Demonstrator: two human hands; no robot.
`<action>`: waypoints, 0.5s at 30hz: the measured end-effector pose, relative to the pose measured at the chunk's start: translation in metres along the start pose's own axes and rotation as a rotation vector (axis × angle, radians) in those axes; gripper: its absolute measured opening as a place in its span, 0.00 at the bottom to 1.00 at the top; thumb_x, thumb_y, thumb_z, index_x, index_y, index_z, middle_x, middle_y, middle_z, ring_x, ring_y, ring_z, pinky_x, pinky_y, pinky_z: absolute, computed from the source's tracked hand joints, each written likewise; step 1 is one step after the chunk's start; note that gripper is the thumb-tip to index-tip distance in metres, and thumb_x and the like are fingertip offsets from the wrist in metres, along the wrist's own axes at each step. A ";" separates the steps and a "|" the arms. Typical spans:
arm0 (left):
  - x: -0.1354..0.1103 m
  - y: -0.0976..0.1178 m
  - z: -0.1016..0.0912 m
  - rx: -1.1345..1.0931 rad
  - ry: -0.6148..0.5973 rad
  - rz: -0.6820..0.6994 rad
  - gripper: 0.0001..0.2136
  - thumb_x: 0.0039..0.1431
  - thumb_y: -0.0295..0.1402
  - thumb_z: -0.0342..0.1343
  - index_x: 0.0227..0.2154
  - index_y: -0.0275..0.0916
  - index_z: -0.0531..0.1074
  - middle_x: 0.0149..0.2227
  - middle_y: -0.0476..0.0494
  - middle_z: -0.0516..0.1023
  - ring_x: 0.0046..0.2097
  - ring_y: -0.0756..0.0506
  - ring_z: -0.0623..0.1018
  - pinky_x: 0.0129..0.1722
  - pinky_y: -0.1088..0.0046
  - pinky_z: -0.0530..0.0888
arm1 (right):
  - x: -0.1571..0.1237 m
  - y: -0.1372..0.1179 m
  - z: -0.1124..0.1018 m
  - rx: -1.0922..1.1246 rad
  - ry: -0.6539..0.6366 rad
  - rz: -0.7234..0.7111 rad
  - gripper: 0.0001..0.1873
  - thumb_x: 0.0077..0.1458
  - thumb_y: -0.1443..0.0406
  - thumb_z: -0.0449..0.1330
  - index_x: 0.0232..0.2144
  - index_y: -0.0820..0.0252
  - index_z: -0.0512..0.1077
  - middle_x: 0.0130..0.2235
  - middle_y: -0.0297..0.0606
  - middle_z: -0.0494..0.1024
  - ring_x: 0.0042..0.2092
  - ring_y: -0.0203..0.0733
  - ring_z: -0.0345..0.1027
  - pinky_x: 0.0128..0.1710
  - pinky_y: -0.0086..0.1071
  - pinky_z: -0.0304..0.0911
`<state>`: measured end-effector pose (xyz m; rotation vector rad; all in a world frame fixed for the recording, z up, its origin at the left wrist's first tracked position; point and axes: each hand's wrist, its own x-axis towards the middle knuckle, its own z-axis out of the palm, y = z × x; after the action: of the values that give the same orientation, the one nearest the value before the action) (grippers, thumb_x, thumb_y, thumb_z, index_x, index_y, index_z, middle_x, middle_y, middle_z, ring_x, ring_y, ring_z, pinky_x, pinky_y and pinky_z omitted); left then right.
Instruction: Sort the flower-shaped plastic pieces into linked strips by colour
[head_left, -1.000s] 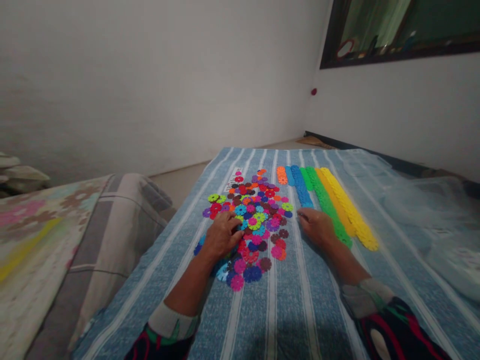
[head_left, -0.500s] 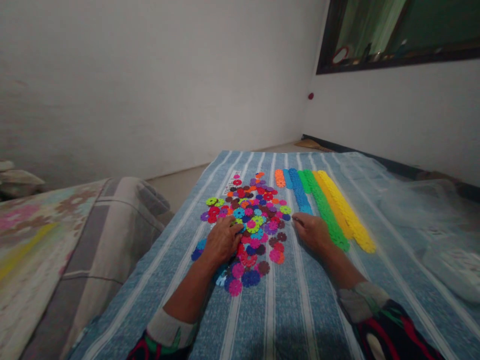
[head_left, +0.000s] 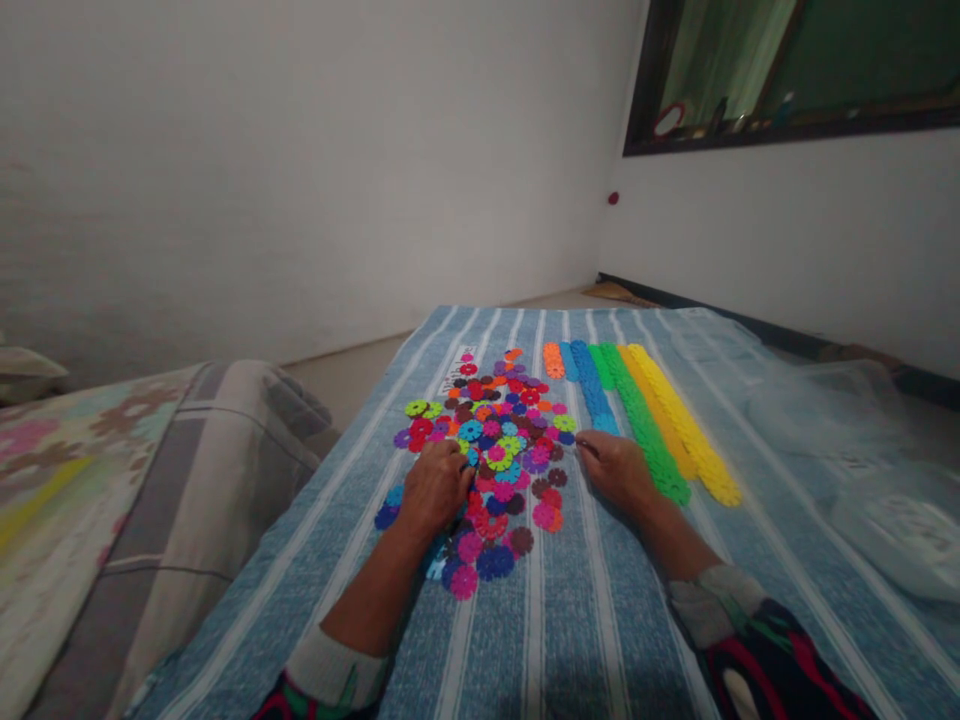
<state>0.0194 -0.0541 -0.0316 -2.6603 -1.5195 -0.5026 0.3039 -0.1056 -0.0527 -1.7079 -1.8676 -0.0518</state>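
Observation:
Many-coloured flower-shaped plastic discs (head_left: 491, 525) lie in a loose, overlapping heap on the striped cloth. At the heap's left side, my left hand (head_left: 437, 487) is closed, its fingertips pinching a light-blue disc (head_left: 473, 457) low over the others. My right hand (head_left: 616, 465) rests just right of the heap with thumb and forefinger pressed together; whatever sits between them is too small to make out. A dark-blue disc (head_left: 565, 438) lies close to those fingertips. Beyond my right hand run rows of discs sorted by colour: orange (head_left: 553, 360), blue (head_left: 589, 380), green (head_left: 645, 430) and yellow (head_left: 686, 425).
A blue cloth with white stripes (head_left: 570, 620) covers the table. Clear plastic packaging (head_left: 892, 510) lies along the right side. A printed paper strip (head_left: 459, 370) shows behind the heap. To the left is a padded surface with a grey checked cover (head_left: 180, 480).
My left hand has drawn back slightly left, its fingers more curled over the light-blue disc. My right hand keeps its pinch beside the heap. The whole view has shifted a little.

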 end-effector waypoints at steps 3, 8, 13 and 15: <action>0.000 -0.003 0.004 -0.023 0.041 0.011 0.12 0.60 0.32 0.51 0.23 0.39 0.74 0.36 0.37 0.77 0.41 0.39 0.73 0.44 0.59 0.72 | 0.000 -0.001 -0.001 -0.006 -0.006 0.005 0.13 0.60 0.66 0.54 0.39 0.55 0.79 0.40 0.40 0.84 0.40 0.42 0.77 0.38 0.29 0.64; 0.000 -0.011 0.010 0.022 0.072 0.033 0.10 0.60 0.31 0.50 0.26 0.38 0.74 0.38 0.36 0.77 0.41 0.40 0.73 0.43 0.60 0.72 | -0.001 -0.003 0.000 0.010 0.001 -0.010 0.13 0.60 0.67 0.55 0.40 0.57 0.79 0.41 0.41 0.83 0.41 0.44 0.77 0.39 0.30 0.65; 0.002 -0.016 0.015 0.108 0.127 0.098 0.11 0.62 0.29 0.48 0.27 0.39 0.72 0.41 0.35 0.77 0.42 0.40 0.73 0.44 0.59 0.72 | -0.001 -0.006 0.000 0.005 -0.007 -0.017 0.13 0.60 0.69 0.55 0.39 0.56 0.79 0.41 0.41 0.83 0.41 0.42 0.77 0.39 0.28 0.63; 0.003 -0.017 0.014 0.124 0.156 0.114 0.11 0.62 0.29 0.47 0.27 0.39 0.71 0.41 0.34 0.77 0.42 0.40 0.73 0.43 0.59 0.71 | -0.001 -0.008 0.000 0.000 -0.017 -0.023 0.12 0.60 0.68 0.55 0.38 0.56 0.79 0.40 0.40 0.83 0.40 0.41 0.76 0.38 0.28 0.63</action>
<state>0.0101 -0.0402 -0.0461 -2.5298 -1.3043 -0.5742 0.2964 -0.1077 -0.0506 -1.6916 -1.8997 -0.0468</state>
